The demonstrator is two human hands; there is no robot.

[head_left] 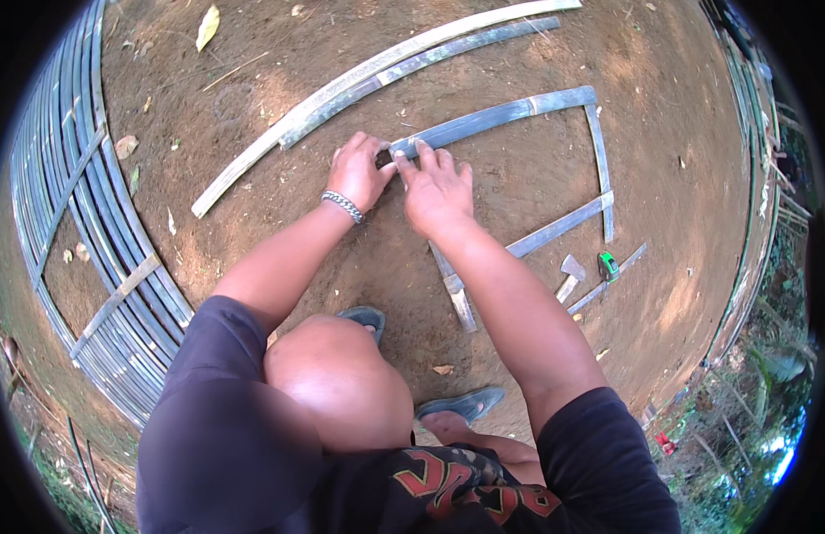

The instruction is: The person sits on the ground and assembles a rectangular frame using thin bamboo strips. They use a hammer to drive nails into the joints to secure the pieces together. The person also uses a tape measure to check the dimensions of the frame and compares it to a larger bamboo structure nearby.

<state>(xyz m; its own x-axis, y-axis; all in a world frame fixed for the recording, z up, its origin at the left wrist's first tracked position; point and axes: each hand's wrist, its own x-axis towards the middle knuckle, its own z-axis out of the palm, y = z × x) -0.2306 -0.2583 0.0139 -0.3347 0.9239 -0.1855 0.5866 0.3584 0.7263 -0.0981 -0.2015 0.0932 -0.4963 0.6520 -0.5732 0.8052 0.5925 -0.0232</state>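
Observation:
Both hands meet at the left end of a long grey-blue bamboo slat (pixel 492 122), the far side of a four-sided frame lying on the ground. My right hand (pixel 437 189) grips that end, its thumb and fingers bent over the slat. Just left of it, my left hand (pixel 359 171) curls its fingers at the corner; what it pinches is hidden. A bamboo side slat (pixel 599 147) joins the far slat at the right. Nearer me runs a bamboo cross slat (pixel 559 228), which overlaps a left side slat (pixel 458 298). My right forearm hides part of the frame.
Beside the frame at right lie a hatchet (pixel 569 278), a green tape measure (pixel 608 266) and a thin strip (pixel 633 258). Two long bamboo strips (pixel 359 84) lie beyond. A bamboo slat panel (pixel 83 196) spreads at far left. Sandalled feet (pixel 466 406) stand on bare earth.

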